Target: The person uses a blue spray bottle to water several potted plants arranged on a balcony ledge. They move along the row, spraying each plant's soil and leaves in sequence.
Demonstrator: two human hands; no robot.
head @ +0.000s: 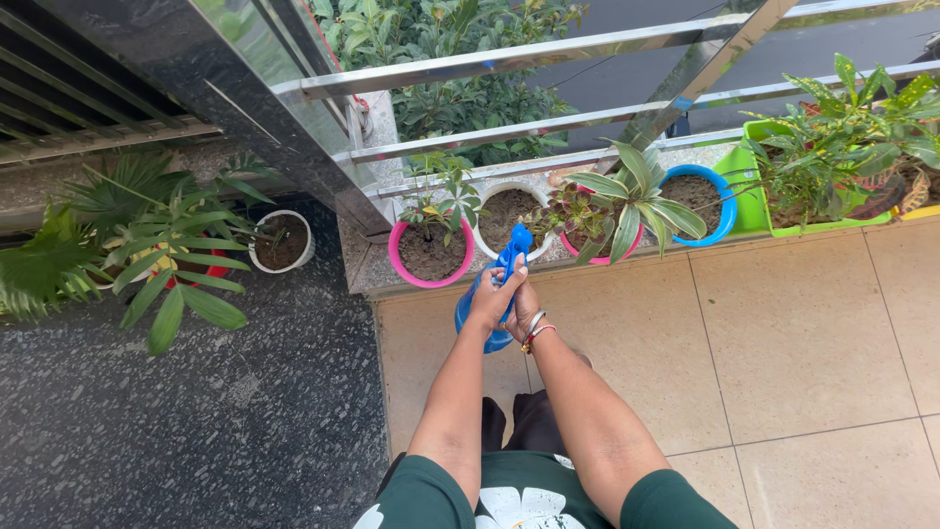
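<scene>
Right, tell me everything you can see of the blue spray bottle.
The blue spray bottle looks like plastic: a bright blue spray head on top and a rounded, translucent blue body below, seen from above. It is held upright over the tiled floor, nozzle toward the pink pot on the ledge. The left hand and right hand both wrap around its neck, hiding most of the body.

spray bottle [501, 284]: glossy blue plastic | railing [548, 49]: polished shiny metal | pink pot [431, 257]: smooth plastic, rough dry soil | floor tiles [783, 333]: matt beige, smooth | dark paving [196, 421] at 9 o'clock: speckled stone, rough-looking | bangles [535, 331]: shiny metal
</scene>
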